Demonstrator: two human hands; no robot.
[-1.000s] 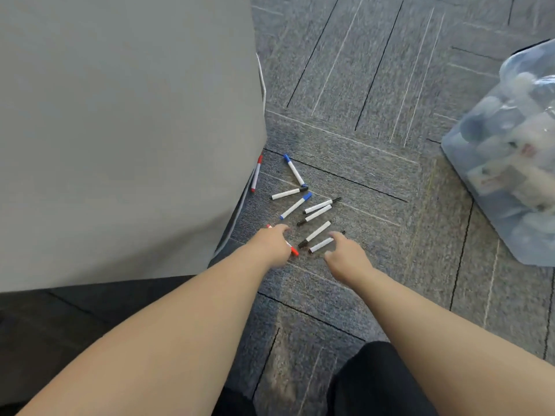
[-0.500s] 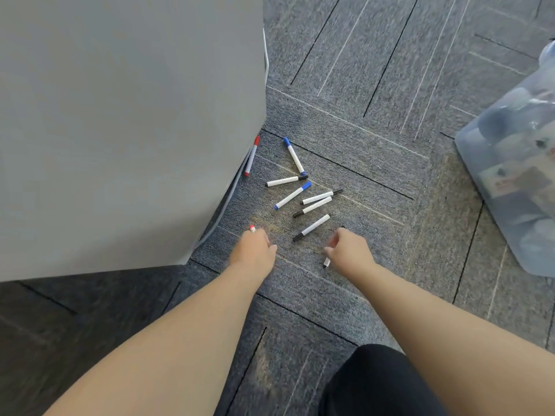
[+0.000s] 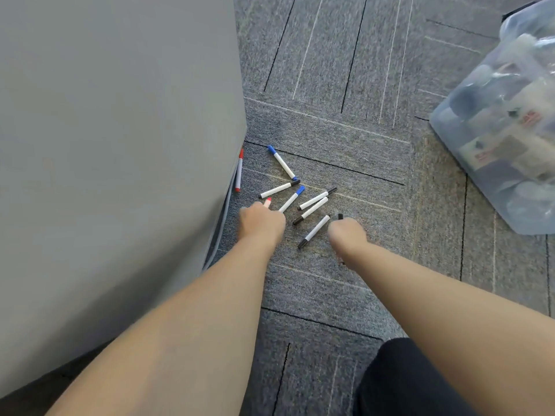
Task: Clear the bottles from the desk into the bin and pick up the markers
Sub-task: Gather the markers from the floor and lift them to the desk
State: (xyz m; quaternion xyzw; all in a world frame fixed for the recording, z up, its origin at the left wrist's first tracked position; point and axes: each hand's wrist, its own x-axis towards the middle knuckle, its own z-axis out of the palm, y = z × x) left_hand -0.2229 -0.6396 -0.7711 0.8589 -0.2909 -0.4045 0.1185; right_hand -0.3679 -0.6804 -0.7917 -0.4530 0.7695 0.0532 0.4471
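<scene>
Our left hand (image 3: 261, 222) is fisted round a red-capped marker (image 3: 267, 202), our right hand (image 3: 348, 235) round a black-capped marker (image 3: 340, 217). Grabbing more with full fists, we might drop these slick round barrels. Six loose markers (image 3: 310, 211) lie on the ribbed carpet (image 3: 315, 291), a red marker (image 3: 239, 171) against the smooth desk panel (image 3: 120, 145).
</scene>
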